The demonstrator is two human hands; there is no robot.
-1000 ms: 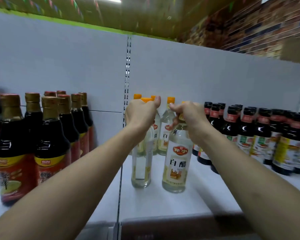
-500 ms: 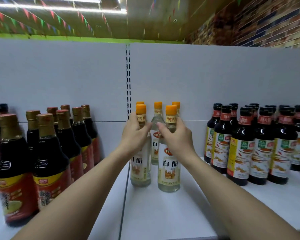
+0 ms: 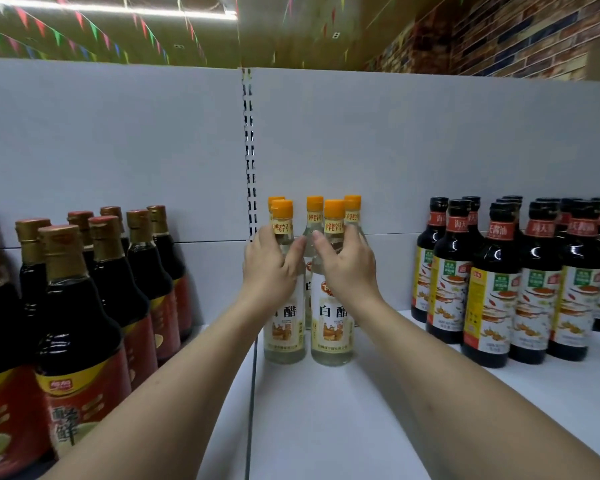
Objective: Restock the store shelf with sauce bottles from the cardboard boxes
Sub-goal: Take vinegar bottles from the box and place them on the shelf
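Our left hand (image 3: 270,271) grips the left bottle (image 3: 284,329), our right hand (image 3: 347,271) the right bottle (image 3: 333,329), fingers curled round the shoulders. Both stand upright on the shelf (image 3: 326,417), caps up.

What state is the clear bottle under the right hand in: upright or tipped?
Upright: the clear bottle stands flat on the white shelf, orange cap straight up, right hand gripping its shoulder.

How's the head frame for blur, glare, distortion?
Head view: left hand, right hand and clear bottles sharp; red-label bottles at left edge soft; glare spots on dark bottles at right; ceiling light blown out; forearms stretched by the wide lens.
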